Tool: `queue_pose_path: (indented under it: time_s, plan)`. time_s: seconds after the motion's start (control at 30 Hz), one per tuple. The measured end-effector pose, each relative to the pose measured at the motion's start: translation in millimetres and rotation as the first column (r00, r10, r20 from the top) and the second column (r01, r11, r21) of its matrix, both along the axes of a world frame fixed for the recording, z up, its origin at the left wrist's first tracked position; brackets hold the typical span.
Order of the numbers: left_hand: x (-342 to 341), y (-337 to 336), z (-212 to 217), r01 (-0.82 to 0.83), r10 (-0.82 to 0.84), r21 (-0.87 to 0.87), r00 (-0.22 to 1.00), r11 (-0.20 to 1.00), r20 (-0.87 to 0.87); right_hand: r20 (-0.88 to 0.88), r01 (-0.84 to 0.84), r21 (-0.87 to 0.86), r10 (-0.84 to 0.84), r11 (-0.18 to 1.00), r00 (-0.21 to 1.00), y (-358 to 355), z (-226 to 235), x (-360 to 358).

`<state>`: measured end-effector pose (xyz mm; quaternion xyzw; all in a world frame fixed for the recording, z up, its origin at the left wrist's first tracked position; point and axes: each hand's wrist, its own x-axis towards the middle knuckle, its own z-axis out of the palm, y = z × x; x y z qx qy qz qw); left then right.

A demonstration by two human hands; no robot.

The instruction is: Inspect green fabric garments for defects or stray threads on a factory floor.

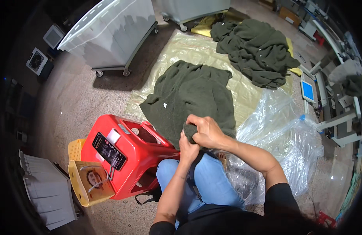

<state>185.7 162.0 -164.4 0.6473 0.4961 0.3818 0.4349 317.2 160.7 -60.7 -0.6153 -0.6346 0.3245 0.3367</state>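
Observation:
Dark green knitted garments [192,90] lie heaped on the plastic sheet in front of my knees. Above my lap, my left hand [187,147] is closed around a bunched piece of dark green knit fabric. My right hand [207,132] grips the same piece from above and the right, its fingers curled over the top. The two hands touch each other, and most of the fabric between them is hidden. Whether this piece joins the heap behind it, I cannot tell.
A red plastic stool [130,156] stands at my left, bearing a phone [109,151]. A yellow paper bag [90,183] hangs beside it. Another green garment pile [259,51] lies farther right. Clear plastic [283,137] spreads at right; a wheeled grey bin [114,35] stands far left.

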Motion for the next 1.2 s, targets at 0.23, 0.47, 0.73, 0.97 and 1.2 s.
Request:
queue_pose_path:
  time_s: [0.23,0.47,0.73,0.97,1.2]
  plan:
    - [-62,-49,172,0.267,-0.220,-0.116,0.923,0.957,0.316,0.473,-0.072,0.226,-0.044,0.972,0.880,-76,51,103]
    - [-171,-133,286,0.048,-0.109,0.304,0.976,0.951,0.187,0.044,-0.117,0.373,0.108,0.920,0.993,-184,167,106]
    - [-214,-138,390,-0.206,0.162,0.967,0.970,0.147,0.182,-0.070,0.006,0.871,0.111,0.492,0.991,-203,326,35]
    - [-247,-128,325,0.023,0.026,0.262,0.983,0.965,-0.179,-0.236,0.060,0.547,0.084,0.835,0.968,-158,282,82]
    - [-257,-141,99,0.202,-0.251,-0.305,0.959,0.931,-0.129,-0.377,0.001,-0.104,-0.040,0.995,0.925,-165,112,127]
